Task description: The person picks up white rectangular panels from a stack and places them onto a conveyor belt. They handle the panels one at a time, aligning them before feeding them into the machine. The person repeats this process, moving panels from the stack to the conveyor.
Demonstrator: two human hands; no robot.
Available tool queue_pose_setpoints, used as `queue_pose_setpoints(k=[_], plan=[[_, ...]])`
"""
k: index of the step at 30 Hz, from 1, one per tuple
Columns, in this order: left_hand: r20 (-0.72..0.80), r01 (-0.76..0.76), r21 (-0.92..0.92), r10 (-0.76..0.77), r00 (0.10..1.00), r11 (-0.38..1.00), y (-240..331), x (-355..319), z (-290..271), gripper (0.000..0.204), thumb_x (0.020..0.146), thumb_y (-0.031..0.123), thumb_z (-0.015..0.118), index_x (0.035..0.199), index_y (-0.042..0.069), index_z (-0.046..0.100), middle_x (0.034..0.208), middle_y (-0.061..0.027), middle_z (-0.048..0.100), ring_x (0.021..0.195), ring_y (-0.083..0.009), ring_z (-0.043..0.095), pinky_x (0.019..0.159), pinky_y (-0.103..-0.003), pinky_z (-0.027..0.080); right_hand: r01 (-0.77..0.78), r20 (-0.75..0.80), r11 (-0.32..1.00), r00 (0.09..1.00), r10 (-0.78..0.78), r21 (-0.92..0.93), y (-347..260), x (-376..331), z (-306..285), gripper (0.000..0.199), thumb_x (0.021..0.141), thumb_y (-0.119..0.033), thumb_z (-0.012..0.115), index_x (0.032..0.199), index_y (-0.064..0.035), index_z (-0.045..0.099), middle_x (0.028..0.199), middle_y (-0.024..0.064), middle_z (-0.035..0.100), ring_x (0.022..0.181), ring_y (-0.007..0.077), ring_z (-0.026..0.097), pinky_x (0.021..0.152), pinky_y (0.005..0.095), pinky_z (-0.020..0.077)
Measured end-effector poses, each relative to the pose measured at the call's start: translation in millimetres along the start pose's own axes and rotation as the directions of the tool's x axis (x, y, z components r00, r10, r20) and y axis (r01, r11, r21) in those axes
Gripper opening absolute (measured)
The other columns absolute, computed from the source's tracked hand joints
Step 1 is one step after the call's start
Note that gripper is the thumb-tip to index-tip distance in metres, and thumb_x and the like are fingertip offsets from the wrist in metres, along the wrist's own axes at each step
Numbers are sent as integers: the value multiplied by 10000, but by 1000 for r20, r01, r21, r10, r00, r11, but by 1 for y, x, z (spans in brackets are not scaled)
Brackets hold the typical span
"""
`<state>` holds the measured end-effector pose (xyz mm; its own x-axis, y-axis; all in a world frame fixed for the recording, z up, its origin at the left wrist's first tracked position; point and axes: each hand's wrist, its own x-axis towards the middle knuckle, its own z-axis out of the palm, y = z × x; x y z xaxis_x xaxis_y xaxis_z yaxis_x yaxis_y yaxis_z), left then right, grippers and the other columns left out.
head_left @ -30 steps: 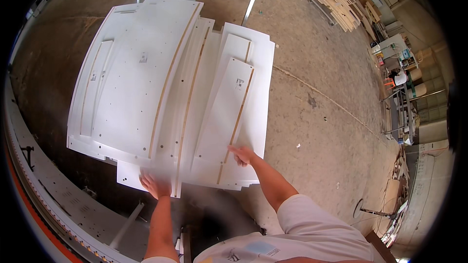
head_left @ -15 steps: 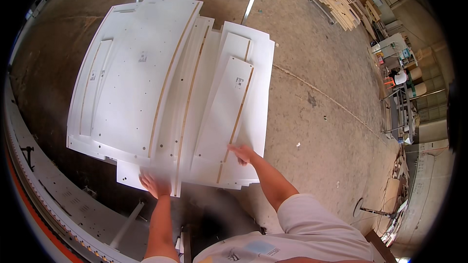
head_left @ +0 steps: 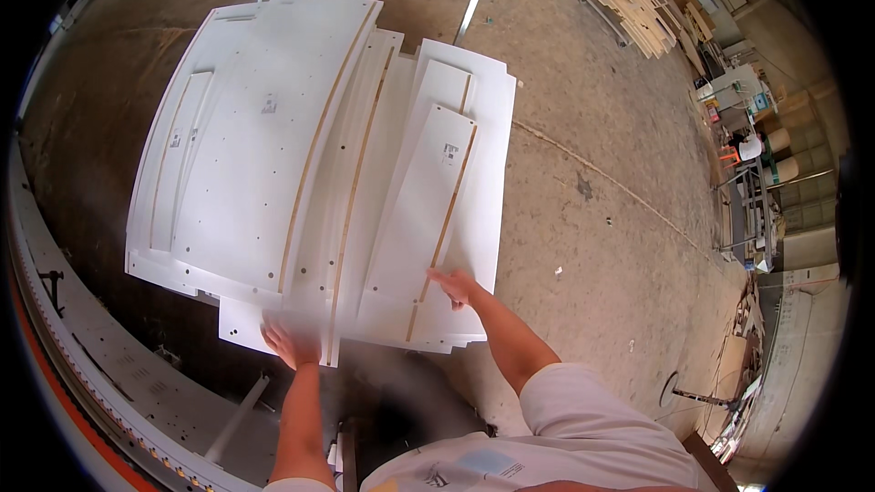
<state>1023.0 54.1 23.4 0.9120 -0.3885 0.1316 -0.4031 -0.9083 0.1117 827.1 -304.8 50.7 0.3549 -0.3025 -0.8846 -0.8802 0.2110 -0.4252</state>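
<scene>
Ahead of fingers of our right hand (head_left: 458, 292), narrow white panel (head_left: 421, 205) is lying atop panel stack (head_left: 246, 155); we're extending index finger (head_left: 438, 275) to panel's brown edge strip (head_left: 453, 200), curling others, their grip unclear to us. Farther left, we're resting left hand (head_left: 293, 344), fingers lying loosely apart, over stack's near edge.

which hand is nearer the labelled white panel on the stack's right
Right. The right hand is at the lower right edge of the labelled panel; the left hand is farther left, at the near edge of the stack.
</scene>
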Motion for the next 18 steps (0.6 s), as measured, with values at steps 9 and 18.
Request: queue_pose_setpoints(k=[9,18], plan=[[15,3,4,-3,1000,1000,1,1,-1,498,891,244,586,1317,3,493,1444,-170,456,1467,-339,324,1214,-532,224,-2,-30,1000,1000,1,-16,9,10,1,641,852,-728,609,635,-126,571,517,-41,347,461,117,329,615,510,556],[30,-1,10,1,1000,1000,3,1,-5,510,889,245,591,1322,-5,489,1450,-167,450,1470,-331,319,1219,-523,216,44,-47,999,998,-44,17,-3,-7,2,730,833,-735,646,512,-163,325,481,-24,330,401,123,289,388,325,189]])
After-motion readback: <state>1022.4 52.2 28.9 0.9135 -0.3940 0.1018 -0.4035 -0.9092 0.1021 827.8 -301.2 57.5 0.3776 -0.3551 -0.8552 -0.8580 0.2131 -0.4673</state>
